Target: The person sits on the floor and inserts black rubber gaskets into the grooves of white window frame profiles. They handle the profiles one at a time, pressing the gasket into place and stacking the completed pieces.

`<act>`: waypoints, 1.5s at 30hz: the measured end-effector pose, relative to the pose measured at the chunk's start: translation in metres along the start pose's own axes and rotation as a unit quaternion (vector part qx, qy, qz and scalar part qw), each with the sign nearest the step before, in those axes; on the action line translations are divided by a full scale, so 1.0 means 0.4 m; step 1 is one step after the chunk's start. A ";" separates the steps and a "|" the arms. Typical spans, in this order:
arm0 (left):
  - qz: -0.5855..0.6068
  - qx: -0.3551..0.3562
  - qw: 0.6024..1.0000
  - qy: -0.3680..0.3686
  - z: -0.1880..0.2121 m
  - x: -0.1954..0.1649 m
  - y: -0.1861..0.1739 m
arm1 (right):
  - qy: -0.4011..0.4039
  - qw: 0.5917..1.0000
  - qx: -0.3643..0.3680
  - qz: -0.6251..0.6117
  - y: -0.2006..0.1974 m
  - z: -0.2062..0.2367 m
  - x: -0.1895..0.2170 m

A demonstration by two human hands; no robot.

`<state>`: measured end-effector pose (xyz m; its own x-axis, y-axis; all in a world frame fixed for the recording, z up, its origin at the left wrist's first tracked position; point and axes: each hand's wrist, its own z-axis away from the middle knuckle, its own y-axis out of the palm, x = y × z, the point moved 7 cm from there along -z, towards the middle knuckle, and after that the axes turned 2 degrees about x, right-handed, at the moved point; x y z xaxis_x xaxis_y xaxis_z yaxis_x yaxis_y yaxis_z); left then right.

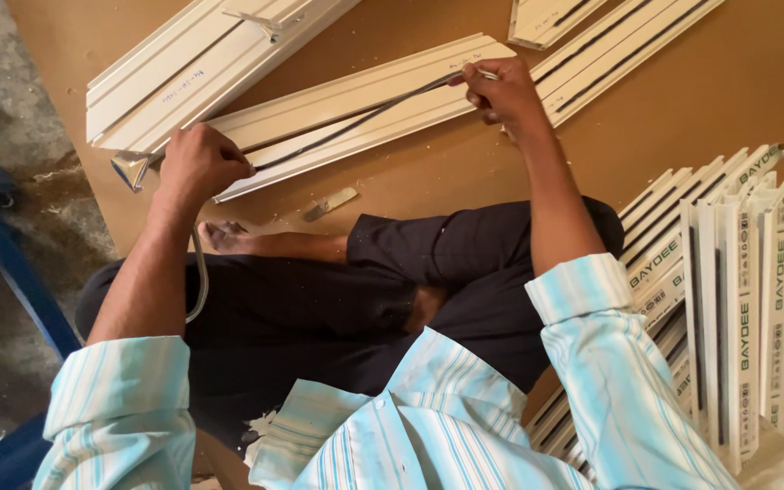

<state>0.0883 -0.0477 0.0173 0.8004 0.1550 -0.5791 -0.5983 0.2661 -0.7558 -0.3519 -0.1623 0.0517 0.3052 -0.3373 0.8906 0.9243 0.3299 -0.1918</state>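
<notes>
A long cream plastic window profile (356, 100) lies across a brown board in front of my crossed legs. A black rubber strip (365, 116) runs along its groove. My left hand (200, 163) rests closed on the profile's near left end, beside a grey hose or cable (200, 281) that curves down past my wrist. My right hand (499, 93) pinches the black strip at the profile's far right end.
More cream profiles (183, 68) lie at the upper left and at the top right (610, 45). A stack of wrapped profiles (728, 272) leans at my right. A small flat metal piece (330, 203) lies on the brown board (737, 100). A blue frame (6, 245) stands at left.
</notes>
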 end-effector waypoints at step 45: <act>0.023 0.000 1.000 0.019 -0.033 0.013 0.048 | 0.035 0.954 -0.280 0.097 -0.090 -0.027 -0.101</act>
<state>0.0804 -0.0542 -0.0043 0.7701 0.1307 -0.6244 -0.6344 0.2592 -0.7282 -0.3950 -0.1702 0.0183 0.4801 -0.3824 0.7895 0.8199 -0.1243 -0.5588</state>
